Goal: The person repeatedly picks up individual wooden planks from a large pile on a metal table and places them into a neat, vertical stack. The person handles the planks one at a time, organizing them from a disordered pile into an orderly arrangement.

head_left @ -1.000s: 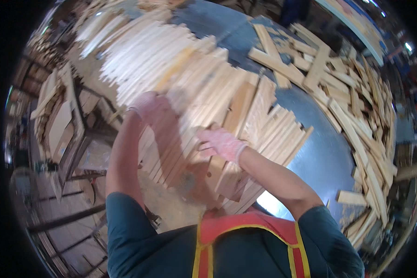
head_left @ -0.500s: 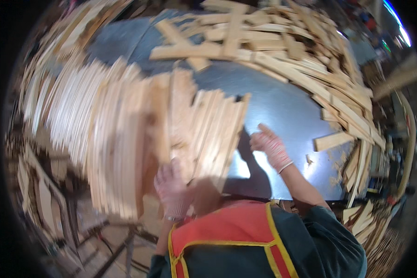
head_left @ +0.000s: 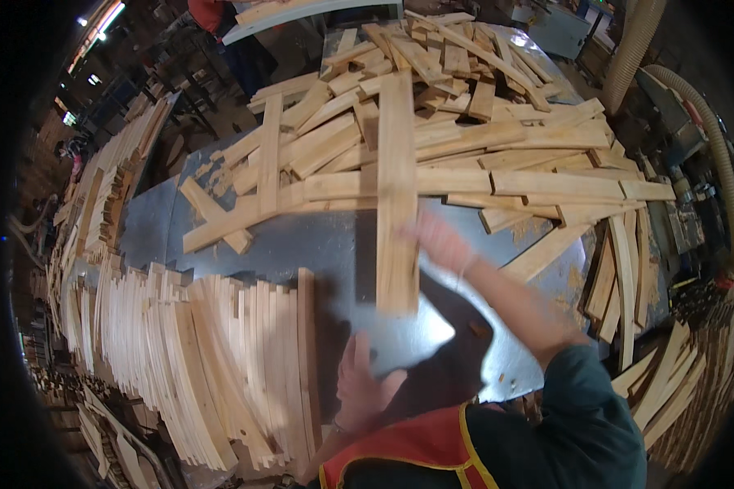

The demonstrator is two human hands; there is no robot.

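A long pale wooden board [head_left: 396, 155] stands out lengthwise in front of me above the metal table. My right hand [head_left: 439, 243], gloved and blurred, grips its right edge near the lower end. Below that end, my left hand [head_left: 365, 385] holds nothing, its thumb apart from its raised fingers. To its left, narrow wooden strips [head_left: 253, 350] stand packed side by side in a long row. A darker plank [head_left: 307, 359] closes the row's right end, close to my left hand.
Across the far side of the table [head_left: 326, 244] spreads a loose heap of boards [head_left: 457, 155]. More strips [head_left: 110, 196] lie stacked at the far left. A ribbed hose [head_left: 722, 163] curves down on the right. Another person [head_left: 236, 49] stands at the far left.
My right hand, formerly over bare table, has moved farther away and now grips a board. My left hand has left the strips. The view has tilted up, showing more of the heap.
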